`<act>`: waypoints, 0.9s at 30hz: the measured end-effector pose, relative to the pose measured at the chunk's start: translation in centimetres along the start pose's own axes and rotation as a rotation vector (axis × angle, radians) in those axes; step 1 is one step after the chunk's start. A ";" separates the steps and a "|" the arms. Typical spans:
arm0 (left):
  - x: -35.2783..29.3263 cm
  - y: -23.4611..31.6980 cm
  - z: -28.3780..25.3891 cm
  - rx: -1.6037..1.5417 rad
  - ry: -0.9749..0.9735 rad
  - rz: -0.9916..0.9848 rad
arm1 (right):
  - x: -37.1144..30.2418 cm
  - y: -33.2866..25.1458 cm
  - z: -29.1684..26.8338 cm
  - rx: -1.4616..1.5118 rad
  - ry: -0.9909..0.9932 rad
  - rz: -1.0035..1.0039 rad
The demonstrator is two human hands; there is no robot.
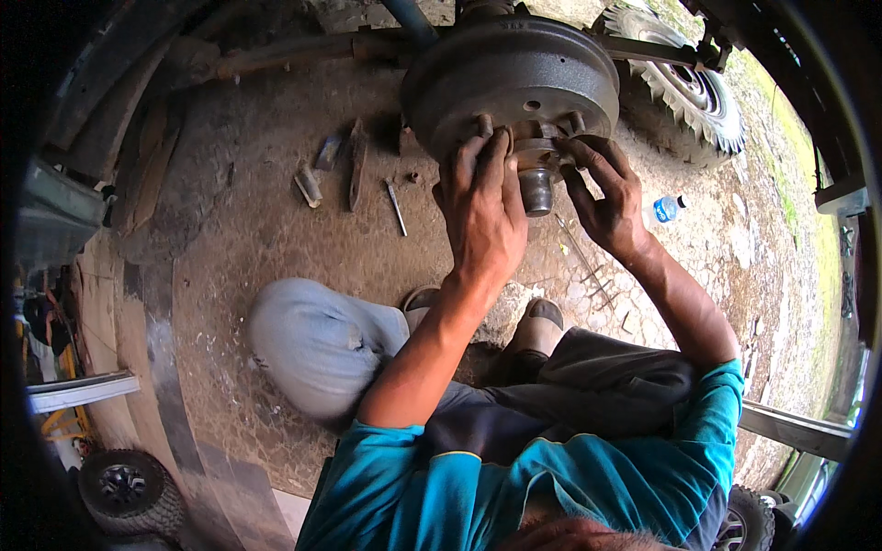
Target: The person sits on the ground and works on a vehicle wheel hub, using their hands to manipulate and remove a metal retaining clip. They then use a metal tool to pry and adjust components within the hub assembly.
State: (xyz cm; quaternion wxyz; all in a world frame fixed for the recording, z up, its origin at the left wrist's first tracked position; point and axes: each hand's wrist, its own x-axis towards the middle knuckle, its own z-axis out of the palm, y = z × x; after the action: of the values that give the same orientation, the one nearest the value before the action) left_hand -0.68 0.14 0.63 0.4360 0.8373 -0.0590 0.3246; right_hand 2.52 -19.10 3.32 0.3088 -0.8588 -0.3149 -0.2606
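Observation:
A dark brake drum (510, 78) with wheel studs on its face hangs at the top middle. From its centre a round metal hub end (537, 193) sticks out toward me. A metal ring (535, 147) sits around this hub, close to the drum's face. My left hand (482, 207) grips the ring's left side, its fingers close together beside a stud. On the other side my right hand (606, 188) is closed on the ring's edge between thumb and fingers. The fingers partly cover the ring, so its exact fit on the hub is hidden.
A chunky-treaded tire (684, 87) lies beyond the drum at right, near a blue-labelled bottle (669, 208). Left of my hands, a socket-like tool (396, 208), a flat metal bar (357, 165) and a cylindrical metal piece (308, 184) lie on the ground. A thin rod (583, 257) lies below my right hand.

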 end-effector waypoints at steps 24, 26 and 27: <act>0.2 -0.6 -0.6 -0.130 0.001 -0.019 | 0.0 0.1 0.1 -0.010 -0.020 0.007; 0.4 -0.8 -0.6 -0.103 0.004 -0.019 | 0.3 0.0 0.0 -0.012 -0.017 0.007; 0.3 -0.9 -0.7 -0.089 0.005 -0.024 | 0.3 -0.1 0.0 -0.010 -0.021 0.009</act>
State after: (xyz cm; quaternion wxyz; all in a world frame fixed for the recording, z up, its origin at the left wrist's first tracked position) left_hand -0.45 1.25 0.42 0.4768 0.8170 -0.0621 0.3184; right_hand 2.63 -18.94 3.53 0.3023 -0.8644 -0.3131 -0.2518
